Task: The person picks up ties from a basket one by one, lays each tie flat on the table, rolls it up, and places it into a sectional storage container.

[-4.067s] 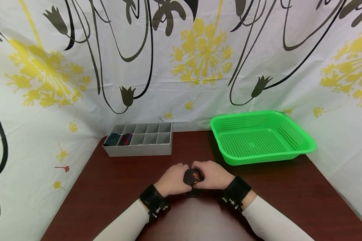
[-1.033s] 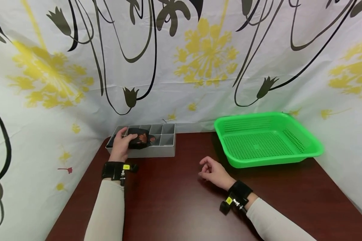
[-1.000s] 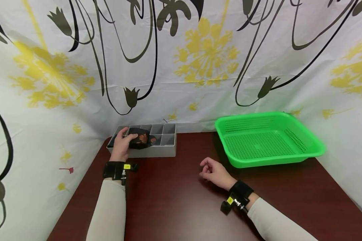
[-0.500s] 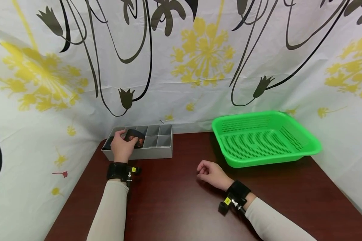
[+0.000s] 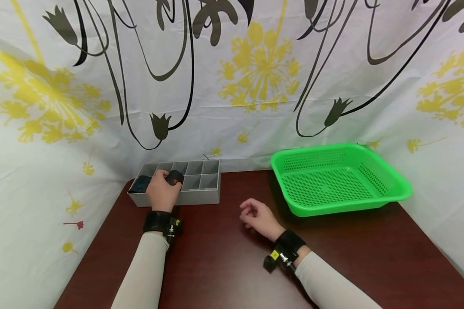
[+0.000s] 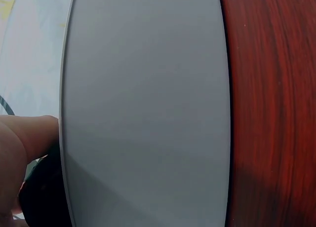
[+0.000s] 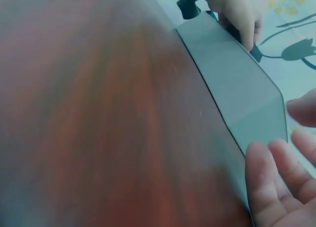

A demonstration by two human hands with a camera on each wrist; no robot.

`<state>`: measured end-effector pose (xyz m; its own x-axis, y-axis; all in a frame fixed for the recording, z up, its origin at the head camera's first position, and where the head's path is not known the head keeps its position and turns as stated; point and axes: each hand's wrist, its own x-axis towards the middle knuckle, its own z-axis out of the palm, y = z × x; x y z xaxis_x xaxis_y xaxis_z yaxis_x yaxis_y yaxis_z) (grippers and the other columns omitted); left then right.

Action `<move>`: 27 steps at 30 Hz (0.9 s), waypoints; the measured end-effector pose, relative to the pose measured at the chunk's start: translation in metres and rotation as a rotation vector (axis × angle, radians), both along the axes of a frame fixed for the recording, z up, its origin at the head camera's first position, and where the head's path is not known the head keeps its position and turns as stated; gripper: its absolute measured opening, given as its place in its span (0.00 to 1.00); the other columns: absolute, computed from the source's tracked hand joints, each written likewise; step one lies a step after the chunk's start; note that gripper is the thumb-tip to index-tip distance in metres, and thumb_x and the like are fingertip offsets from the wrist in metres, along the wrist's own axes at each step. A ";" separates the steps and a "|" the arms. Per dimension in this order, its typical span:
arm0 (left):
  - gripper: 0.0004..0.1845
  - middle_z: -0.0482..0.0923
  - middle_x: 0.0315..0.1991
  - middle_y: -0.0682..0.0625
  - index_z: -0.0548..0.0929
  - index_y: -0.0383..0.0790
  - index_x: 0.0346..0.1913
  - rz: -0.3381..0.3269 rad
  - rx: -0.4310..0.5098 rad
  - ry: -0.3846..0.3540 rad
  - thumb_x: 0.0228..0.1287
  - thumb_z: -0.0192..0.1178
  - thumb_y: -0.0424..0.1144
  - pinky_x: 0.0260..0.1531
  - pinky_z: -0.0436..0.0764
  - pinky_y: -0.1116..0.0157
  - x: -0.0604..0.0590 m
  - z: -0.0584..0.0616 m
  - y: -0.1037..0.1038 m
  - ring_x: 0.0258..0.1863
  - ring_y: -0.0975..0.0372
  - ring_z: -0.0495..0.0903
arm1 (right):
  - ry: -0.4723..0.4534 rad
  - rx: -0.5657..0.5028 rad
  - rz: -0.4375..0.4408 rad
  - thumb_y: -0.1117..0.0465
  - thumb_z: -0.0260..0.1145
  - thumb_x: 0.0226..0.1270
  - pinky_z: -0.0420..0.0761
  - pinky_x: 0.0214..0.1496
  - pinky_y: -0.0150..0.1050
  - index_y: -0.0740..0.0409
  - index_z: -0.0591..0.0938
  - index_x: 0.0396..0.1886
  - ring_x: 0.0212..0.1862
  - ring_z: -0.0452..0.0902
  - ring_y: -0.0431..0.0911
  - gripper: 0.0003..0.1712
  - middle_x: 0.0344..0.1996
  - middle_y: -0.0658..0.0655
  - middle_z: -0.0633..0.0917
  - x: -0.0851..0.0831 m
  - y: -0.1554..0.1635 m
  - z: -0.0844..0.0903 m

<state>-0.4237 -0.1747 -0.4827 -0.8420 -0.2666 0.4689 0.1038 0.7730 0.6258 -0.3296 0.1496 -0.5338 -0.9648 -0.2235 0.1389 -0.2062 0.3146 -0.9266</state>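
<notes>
In the head view my left hand (image 5: 163,191) is at the grey divided box (image 5: 199,197), thumb and fingers around a rolled dark cloth (image 5: 175,177) with an orange print. The roll sits down among the compartments of the front row, partly covered by the hand. Left of it, a dark teal roll (image 5: 141,183) lies in the end compartment. The left wrist view is mostly the box's plain side wall (image 6: 148,98), with the thumb (image 6: 34,133) and black cloth (image 6: 47,192) at its rim. My right hand (image 5: 261,218) hovers over the table, fingers loosely curled and holding nothing.
A green perforated basket (image 5: 301,210) stands at the back right of the dark red-brown table (image 5: 216,257). Behind it hangs a white curtain (image 5: 232,128) printed with flowers. Several compartments (image 5: 193,181) on the box's right side hold nothing.
Both hands held the dark cloth over the table at first. My left hand then brought it to the box and now has it lower among the compartments. The right hand shifted slightly left.
</notes>
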 end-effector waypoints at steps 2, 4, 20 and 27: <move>0.26 0.85 0.50 0.33 0.80 0.34 0.57 -0.004 -0.026 -0.004 0.60 0.76 0.42 0.53 0.80 0.39 0.000 0.001 0.000 0.50 0.38 0.83 | 0.047 0.024 -0.036 0.67 0.72 0.68 0.89 0.42 0.42 0.60 0.80 0.63 0.46 0.89 0.51 0.25 0.53 0.63 0.87 -0.006 -0.014 0.004; 0.25 0.85 0.50 0.32 0.80 0.33 0.57 -0.013 -0.048 -0.012 0.61 0.75 0.42 0.52 0.81 0.39 0.001 0.002 0.000 0.50 0.38 0.83 | 0.127 0.096 -0.045 0.67 0.73 0.67 0.89 0.51 0.44 0.58 0.77 0.71 0.59 0.86 0.55 0.32 0.66 0.63 0.81 -0.012 -0.029 0.010; 0.20 0.86 0.41 0.32 0.87 0.31 0.49 -0.017 -0.267 -0.071 0.66 0.71 0.46 0.43 0.84 0.42 0.006 0.009 -0.003 0.42 0.40 0.84 | 0.249 0.459 0.147 0.61 0.72 0.67 0.74 0.76 0.56 0.61 0.58 0.85 0.81 0.65 0.60 0.51 0.84 0.67 0.60 -0.019 -0.072 0.025; 0.11 0.89 0.40 0.36 0.90 0.34 0.43 -0.102 -0.337 -0.218 0.68 0.66 0.40 0.35 0.85 0.44 0.016 0.030 -0.005 0.39 0.42 0.87 | 0.237 0.438 0.144 0.60 0.72 0.67 0.73 0.77 0.55 0.60 0.56 0.86 0.82 0.63 0.59 0.53 0.84 0.67 0.60 -0.018 -0.072 0.023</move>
<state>-0.4077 -0.1795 -0.4528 -0.9454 -0.0389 0.3237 0.0834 0.9309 0.3555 -0.3477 0.0778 -0.5108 -0.8734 -0.4380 0.2130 -0.4641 0.6157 -0.6367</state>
